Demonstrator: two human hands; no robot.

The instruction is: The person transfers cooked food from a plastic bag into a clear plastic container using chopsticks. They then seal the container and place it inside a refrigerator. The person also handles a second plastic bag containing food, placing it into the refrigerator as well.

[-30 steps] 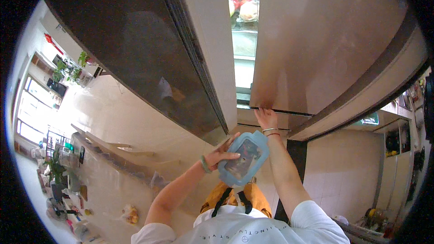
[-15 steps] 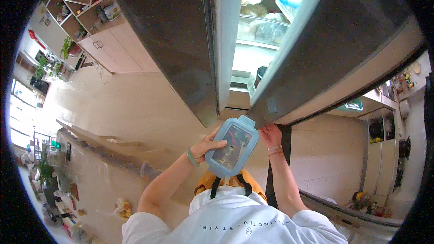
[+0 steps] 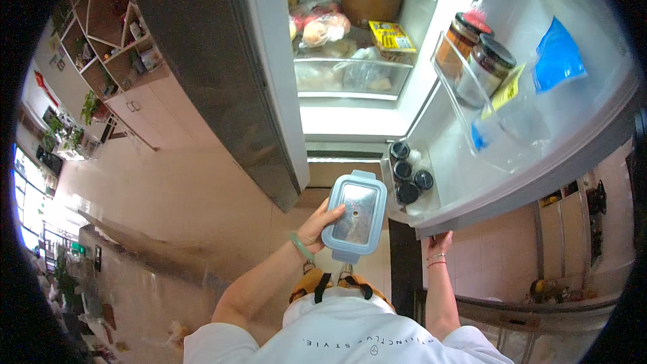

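Note:
My left hand [image 3: 319, 226] holds a food container [image 3: 356, 214] by its left side, thumb on top. Its lid has a light blue rim, a clear window and clip tabs at both ends. Out to the right, my right hand [image 3: 439, 243] grips the outer edge of the refrigerator door [image 3: 472, 212], which hides part of the fingers. The door is swung wide. Inside the refrigerator, shelves hold bagged food [image 3: 323, 29], a yellow packet [image 3: 392, 36] and a brown round pot [image 3: 371, 4]; a clear drawer [image 3: 350, 77] sits below.
Door bins carry two large jars [image 3: 486, 67], a blue bag [image 3: 557, 57] and several black-capped bottles [image 3: 404, 172]. The other, dark refrigerator door [image 3: 209, 61] stands at the left. Beyond it is a wooden cabinet [image 3: 168, 108]. Kitchen cabinets [image 3: 566, 236] stand at the far right.
My right hand has moved right and pulled the refrigerator door much wider, exposing the shelves and door bins. The container stays in my left hand, shifted slightly right and turned more upright in view.

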